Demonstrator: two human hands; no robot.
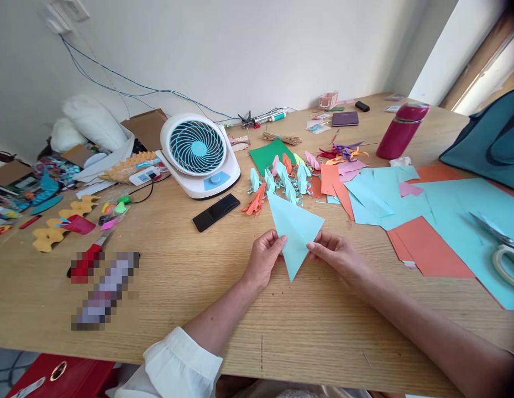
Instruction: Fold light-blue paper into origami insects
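A light blue sheet of paper [296, 228], folded into a triangular shape with a crease line across it, is held up over the wooden table. My left hand [265, 257] pinches its left edge between thumb and fingers. On the opposite edge, my right hand [334, 251] pinches the paper, thumb on top. Just beyond the paper stand several small folded light blue paper figures [284, 179] with curled strips. An orange folded figure [255, 200] lies at their left. The fingers behind the paper are partly hidden.
Left of the figures are a black phone [216, 212] and a white fan [199, 155]. Cut blue paper [468, 210] and orange sheets [426, 249] cover the right side, with scissors [503, 243]. A magenta bottle [402, 131] stands behind. A red-handled knife [89, 260] lies left.
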